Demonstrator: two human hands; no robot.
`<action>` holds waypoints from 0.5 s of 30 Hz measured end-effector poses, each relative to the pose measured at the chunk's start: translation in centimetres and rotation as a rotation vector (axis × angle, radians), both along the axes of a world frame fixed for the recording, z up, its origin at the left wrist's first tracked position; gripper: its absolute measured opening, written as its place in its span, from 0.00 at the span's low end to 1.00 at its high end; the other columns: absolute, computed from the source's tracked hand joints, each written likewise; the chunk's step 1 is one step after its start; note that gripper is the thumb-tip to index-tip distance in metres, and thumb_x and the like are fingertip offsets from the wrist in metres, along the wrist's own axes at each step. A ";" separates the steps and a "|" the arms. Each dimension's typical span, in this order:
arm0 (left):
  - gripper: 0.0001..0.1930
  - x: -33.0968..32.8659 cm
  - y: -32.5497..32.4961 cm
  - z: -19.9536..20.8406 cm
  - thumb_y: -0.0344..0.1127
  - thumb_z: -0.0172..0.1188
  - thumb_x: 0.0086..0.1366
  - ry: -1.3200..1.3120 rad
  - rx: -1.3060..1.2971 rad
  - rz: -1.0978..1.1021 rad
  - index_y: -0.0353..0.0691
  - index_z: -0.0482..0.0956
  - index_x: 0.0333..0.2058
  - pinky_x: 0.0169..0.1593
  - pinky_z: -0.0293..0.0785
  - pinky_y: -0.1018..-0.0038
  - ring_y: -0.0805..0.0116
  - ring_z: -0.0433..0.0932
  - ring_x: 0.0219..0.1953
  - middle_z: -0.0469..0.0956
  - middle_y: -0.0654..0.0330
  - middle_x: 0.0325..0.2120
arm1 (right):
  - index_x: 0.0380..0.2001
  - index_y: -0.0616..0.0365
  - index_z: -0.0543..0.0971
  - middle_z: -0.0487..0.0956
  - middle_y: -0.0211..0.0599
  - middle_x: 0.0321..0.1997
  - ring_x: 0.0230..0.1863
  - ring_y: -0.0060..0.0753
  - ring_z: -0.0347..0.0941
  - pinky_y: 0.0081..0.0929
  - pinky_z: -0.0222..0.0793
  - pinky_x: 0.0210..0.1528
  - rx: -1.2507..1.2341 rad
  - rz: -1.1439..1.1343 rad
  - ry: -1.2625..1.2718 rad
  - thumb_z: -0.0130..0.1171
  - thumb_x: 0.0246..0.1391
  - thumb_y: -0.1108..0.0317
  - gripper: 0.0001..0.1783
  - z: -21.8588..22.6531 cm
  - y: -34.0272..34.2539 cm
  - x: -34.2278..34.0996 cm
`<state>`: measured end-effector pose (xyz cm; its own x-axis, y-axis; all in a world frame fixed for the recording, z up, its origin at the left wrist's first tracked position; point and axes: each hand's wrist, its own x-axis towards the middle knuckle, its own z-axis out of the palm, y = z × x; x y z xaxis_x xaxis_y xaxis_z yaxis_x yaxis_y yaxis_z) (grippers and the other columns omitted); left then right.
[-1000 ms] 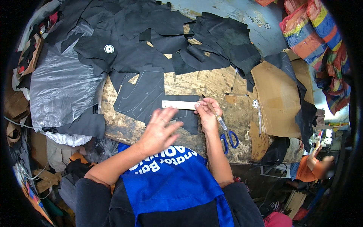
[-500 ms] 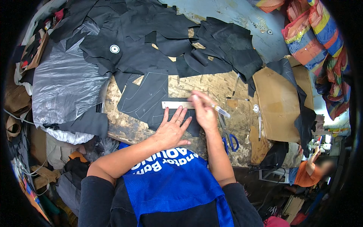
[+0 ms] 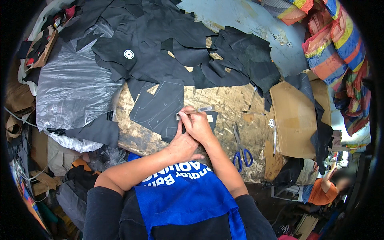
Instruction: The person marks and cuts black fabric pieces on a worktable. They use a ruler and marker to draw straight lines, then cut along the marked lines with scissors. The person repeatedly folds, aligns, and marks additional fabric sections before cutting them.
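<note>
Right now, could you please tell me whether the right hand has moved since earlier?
Yes; judged against the scissors, the right hand has moved left, away from them.

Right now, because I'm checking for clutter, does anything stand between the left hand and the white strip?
Only the right hand: holding a pen, it covers the middle of the white strip and partly overlaps the left hand. No loose object shows between, though contact there is hidden.

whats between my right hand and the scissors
In the head view, the right ends of a white ruler and a black piece show beside your right hand; then bare, worn wooden tabletop up to the scissors.
</note>
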<state>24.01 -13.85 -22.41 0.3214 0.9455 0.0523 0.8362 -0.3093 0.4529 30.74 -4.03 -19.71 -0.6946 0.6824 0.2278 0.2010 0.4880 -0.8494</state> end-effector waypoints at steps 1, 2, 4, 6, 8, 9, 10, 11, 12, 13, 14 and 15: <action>0.46 0.0 0.0 0.0 0.66 0.53 0.55 0.013 -0.003 0.001 0.34 0.56 0.61 0.62 0.25 0.35 0.44 0.46 0.67 0.57 0.41 0.60 | 0.29 0.70 0.77 0.79 0.44 0.31 0.26 0.39 0.76 0.28 0.71 0.30 -0.006 -0.023 -0.003 0.55 0.55 0.72 0.09 -0.1 0.1 -0.4; 0.46 0.0 0.0 0.2 0.66 0.53 0.55 -0.008 -0.005 0.003 0.35 0.56 0.61 0.62 0.25 0.35 0.44 0.46 0.67 0.57 0.41 0.60 | 0.29 0.71 0.77 0.79 0.44 0.31 0.26 0.40 0.76 0.29 0.71 0.30 -0.015 -0.042 -0.005 0.55 0.55 0.72 0.09 -0.1 0.2 -0.6; 0.46 -0.1 0.1 0.6 0.66 0.53 0.55 0.026 -0.073 -0.002 0.35 0.56 0.61 0.62 0.25 0.35 0.44 0.46 0.67 0.57 0.41 0.60 | 0.28 0.70 0.77 0.79 0.44 0.30 0.26 0.40 0.76 0.29 0.70 0.30 0.004 -0.055 -0.008 0.55 0.55 0.72 0.09 -0.2 0.2 -1.0; 0.46 -0.2 0.2 1.2 0.63 0.55 0.55 0.013 -0.116 -0.021 0.34 0.55 0.62 0.62 0.29 0.33 0.42 0.43 0.67 0.53 0.41 0.62 | 0.27 0.69 0.78 0.79 0.45 0.28 0.25 0.39 0.76 0.29 0.70 0.30 0.001 -0.073 -0.023 0.55 0.54 0.72 0.09 0.0 0.1 -1.0; 0.46 -0.2 0.4 1.8 0.62 0.56 0.55 0.039 -0.195 -0.035 0.34 0.55 0.62 0.61 0.32 0.33 0.42 0.42 0.67 0.51 0.41 0.63 | 0.26 0.67 0.78 0.79 0.45 0.25 0.25 0.39 0.76 0.29 0.71 0.29 -0.014 -0.078 -0.018 0.56 0.53 0.72 0.08 0.3 0.1 -0.6; 0.46 -0.2 0.5 2.1 0.62 0.57 0.54 0.062 -0.236 -0.035 0.35 0.55 0.62 0.61 0.34 0.33 0.42 0.42 0.67 0.51 0.41 0.63 | 0.26 0.65 0.78 0.79 0.46 0.24 0.25 0.42 0.77 0.31 0.71 0.29 0.045 -0.130 -0.073 0.56 0.52 0.71 0.07 0.5 0.2 -0.2; 0.46 -0.3 0.6 2.4 0.62 0.57 0.54 0.086 -0.278 -0.035 0.35 0.56 0.62 0.61 0.35 0.33 0.43 0.42 0.67 0.51 0.41 0.63 | 0.25 0.63 0.78 0.78 0.46 0.23 0.25 0.45 0.77 0.33 0.71 0.28 0.109 -0.166 -0.097 0.57 0.52 0.71 0.07 0.7 0.5 0.5; 0.46 -0.3 0.6 2.6 0.62 0.58 0.54 0.083 -0.234 -0.019 0.35 0.56 0.62 0.61 0.37 0.34 0.45 0.42 0.67 0.51 0.41 0.63 | 0.25 0.61 0.78 0.78 0.47 0.21 0.25 0.48 0.77 0.35 0.71 0.27 0.158 -0.202 -0.112 0.58 0.51 0.70 0.06 0.9 0.8 1.2; 0.46 -0.3 0.7 2.9 0.62 0.58 0.53 0.080 -0.190 -0.003 0.36 0.57 0.62 0.61 0.38 0.34 0.46 0.43 0.68 0.52 0.42 0.63 | 0.25 0.60 0.79 0.77 0.49 0.20 0.24 0.48 0.77 0.34 0.72 0.27 0.176 -0.272 -0.136 0.59 0.49 0.69 0.05 1.1 1.4 2.2; 0.46 -0.3 0.8 3.2 0.62 0.59 0.53 0.088 -0.171 0.009 0.36 0.57 0.62 0.61 0.40 0.35 0.47 0.43 0.68 0.52 0.42 0.63 | 0.25 0.62 0.79 0.78 0.48 0.20 0.23 0.45 0.78 0.32 0.72 0.27 0.136 -0.348 -0.180 0.58 0.49 0.69 0.07 1.1 1.8 3.3; 0.46 -0.4 0.9 3.4 0.63 0.62 0.49 0.111 -0.145 0.019 0.38 0.61 0.60 0.60 0.47 0.35 0.48 0.47 0.67 0.53 0.43 0.62 | 0.25 0.64 0.78 0.78 0.45 0.20 0.23 0.36 0.77 0.29 0.72 0.26 0.101 -0.417 -0.164 0.58 0.51 0.70 0.08 1.0 2.2 4.3; 0.46 -0.4 1.1 3.6 0.63 0.62 0.49 0.100 -0.146 0.020 0.38 0.62 0.60 0.59 0.48 0.35 0.49 0.48 0.67 0.54 0.44 0.62 | 0.25 0.66 0.78 0.79 0.42 0.19 0.23 0.28 0.77 0.26 0.72 0.25 0.067 -0.486 -0.150 0.57 0.53 0.71 0.08 0.8 2.5 5.2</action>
